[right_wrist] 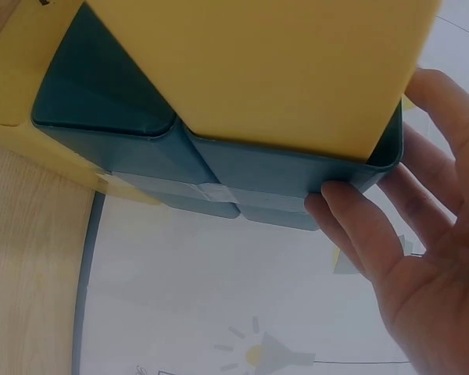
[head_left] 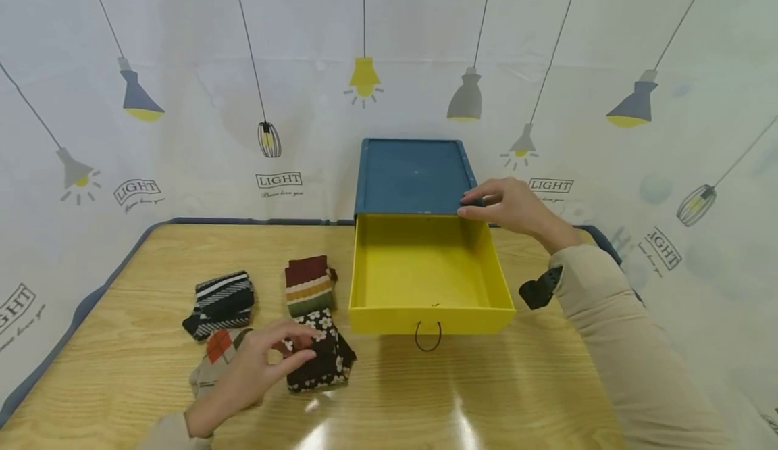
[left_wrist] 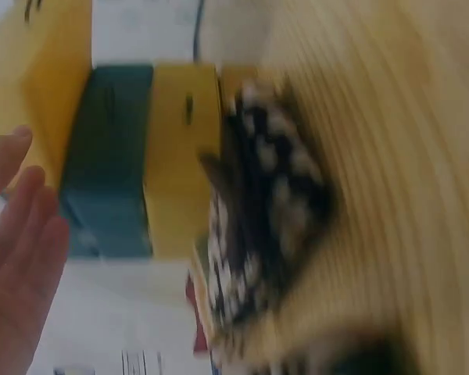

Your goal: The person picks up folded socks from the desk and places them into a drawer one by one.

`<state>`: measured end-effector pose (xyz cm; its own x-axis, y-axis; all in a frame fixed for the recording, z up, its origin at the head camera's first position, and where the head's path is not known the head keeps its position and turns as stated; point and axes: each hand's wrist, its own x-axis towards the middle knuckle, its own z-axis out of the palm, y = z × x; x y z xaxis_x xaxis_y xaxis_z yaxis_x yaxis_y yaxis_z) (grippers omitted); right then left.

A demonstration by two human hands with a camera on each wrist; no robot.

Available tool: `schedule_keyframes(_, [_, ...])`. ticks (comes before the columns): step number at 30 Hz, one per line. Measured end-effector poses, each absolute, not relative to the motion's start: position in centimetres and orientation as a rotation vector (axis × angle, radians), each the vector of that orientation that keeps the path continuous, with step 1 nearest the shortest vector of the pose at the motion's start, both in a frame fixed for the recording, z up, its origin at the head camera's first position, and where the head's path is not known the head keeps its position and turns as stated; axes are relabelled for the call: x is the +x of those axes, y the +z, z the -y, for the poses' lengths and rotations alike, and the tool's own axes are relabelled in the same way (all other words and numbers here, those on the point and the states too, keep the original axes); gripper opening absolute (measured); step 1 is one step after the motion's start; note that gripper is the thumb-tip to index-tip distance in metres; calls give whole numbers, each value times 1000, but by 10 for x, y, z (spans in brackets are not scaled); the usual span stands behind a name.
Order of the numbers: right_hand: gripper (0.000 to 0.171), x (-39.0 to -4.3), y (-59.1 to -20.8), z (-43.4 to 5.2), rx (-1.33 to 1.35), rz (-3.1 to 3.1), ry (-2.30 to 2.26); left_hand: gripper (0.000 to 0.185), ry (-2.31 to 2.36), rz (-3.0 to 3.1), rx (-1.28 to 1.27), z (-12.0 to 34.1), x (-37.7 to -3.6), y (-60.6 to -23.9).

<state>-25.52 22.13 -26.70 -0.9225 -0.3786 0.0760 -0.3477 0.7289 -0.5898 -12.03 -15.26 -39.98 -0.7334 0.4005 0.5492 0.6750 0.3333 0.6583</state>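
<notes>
Left hand (head_left: 261, 362): fingers loosely parted, thumb well off the index, holding nothing; in the head view it overlaps the floral socks (head_left: 328, 367), but the left wrist view has them apart. Right hand (head_left: 515, 208): fingers curled over the top right edge of the blue housing (head_left: 416, 178), thumb against its side. Yellow drawer (head_left: 395, 320) pulled out toward 6 o'clock, loop handle (head_left: 428, 350) on its front. From the drawer, right hand at 2 o'clock, floral socks at 8, burgundy-banded socks (head_left: 310, 286) at 9, black-and-white striped socks (head_left: 225, 301) farther at 9, argyle socks (head_left: 220, 346) partly hidden, farther at 8. All socks on the tabletop (head_left: 425, 403).
</notes>
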Motion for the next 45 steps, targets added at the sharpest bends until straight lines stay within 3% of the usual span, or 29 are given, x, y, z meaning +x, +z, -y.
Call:
schedule_keyframes(8, [36,-252,-264,-221,-607,-2882,-965,38,-1075,2427,-644,214,-133,-412])
schedule_keyframes(17, [36,-253,-266,-220,-612,-2896,-967,34,-1068,2556,-507,254,-143,-441])
schedule_keyframes(27, [34,-253,-268,-219,-617,-2893,-971,35,-1135,2683,-469,275,-143,-457])
schedule_keyframes(45, [36,-253,-269,-221,-593,-2890,-973,55,-1510,2959,-240,282,-149,-459])
